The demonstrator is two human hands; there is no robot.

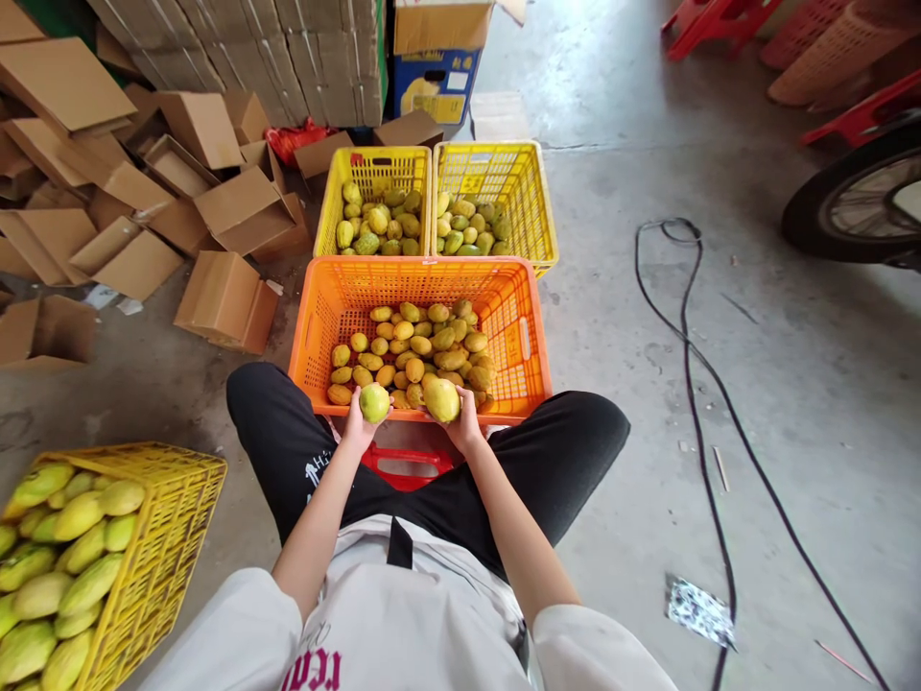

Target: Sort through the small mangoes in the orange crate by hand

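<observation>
Your left hand (356, 424) curled round a greener fruit (373, 403), your right hand (467, 422) round a yellower fruit (441, 400) — both at the near rim of the orange crate (424, 269), presumably held up for a clear look. How tightly was hard to tell.

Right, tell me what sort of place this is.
Probably a fruit-packing or storage area: an orange plastic crate holds loose fruit, and open cardboard boxes lie heaped on the bare concrete floor.

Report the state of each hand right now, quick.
Left hand: closed around a greenish fruit, holding it.
Right hand: closed around a yellowish fruit, holding it.
</observation>
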